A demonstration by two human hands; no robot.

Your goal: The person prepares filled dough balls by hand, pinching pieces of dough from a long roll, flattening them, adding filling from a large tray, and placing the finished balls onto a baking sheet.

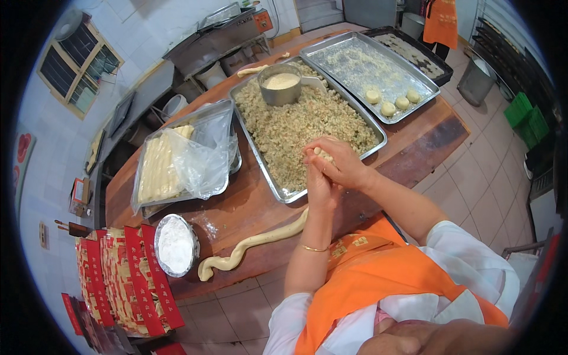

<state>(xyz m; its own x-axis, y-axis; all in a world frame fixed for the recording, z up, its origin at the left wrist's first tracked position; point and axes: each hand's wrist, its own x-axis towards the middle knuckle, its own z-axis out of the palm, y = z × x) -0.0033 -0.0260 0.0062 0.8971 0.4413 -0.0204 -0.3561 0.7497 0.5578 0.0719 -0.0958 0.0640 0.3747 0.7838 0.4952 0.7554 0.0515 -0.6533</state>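
My left hand (320,183) and my right hand (336,158) are closed together around a small pale lump of dough (322,154), mostly hidden by my fingers, over the near end of a metal tray (380,145) of crumbly filling (284,127). A steel bowl (281,90) of pale yellow contents sits in that tray. A long dough rope (248,249) lies along the table's near edge beside a bowl of white flour (176,245). At the back right, a floured tray (361,59) holds several round dough pieces (387,108).
A tray (210,186) of dough strips under clear plastic is on the left of the wooden table (426,142). Red printed packaging (127,278) stands at lower left. A person in an orange apron (441,21) stands beyond a dark baking pan; green crates (520,115) are at right.
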